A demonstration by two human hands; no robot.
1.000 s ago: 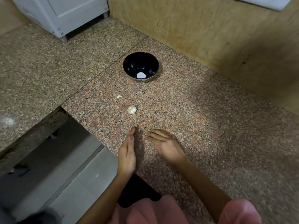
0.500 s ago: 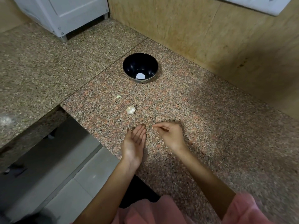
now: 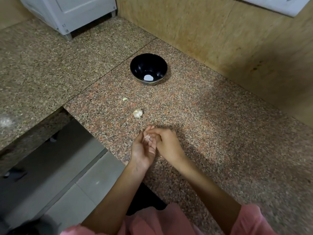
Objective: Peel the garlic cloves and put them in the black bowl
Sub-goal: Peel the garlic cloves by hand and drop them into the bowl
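The black bowl (image 3: 135, 68) stands on the speckled granite counter (image 3: 211, 133), and a pale round spot shows at its bottom. An unpeeled garlic piece (image 3: 137, 113) lies between the bowl and my hands. A small pale clove (image 3: 125, 99) lies a little farther off to the left. My left hand (image 3: 143, 150) is turned palm up with straight fingers, and small pinkish garlic skin scraps (image 3: 147, 137) lie on them. My right hand (image 3: 167, 144) reaches across from the right. Its curled fingertips pinch at those scraps on my left fingers.
The counter's front edge runs diagonally just left of my hands, with a drop to the grey tiled floor (image 3: 81, 184). A white appliance (image 3: 71, 12) stands at the back left. A tan wall (image 3: 220, 31) rises behind the bowl.
My left hand has turned from edge-on to palm up. My right hand has moved left until its fingertips meet my left fingers. Both hands have shifted slightly toward the garlic.
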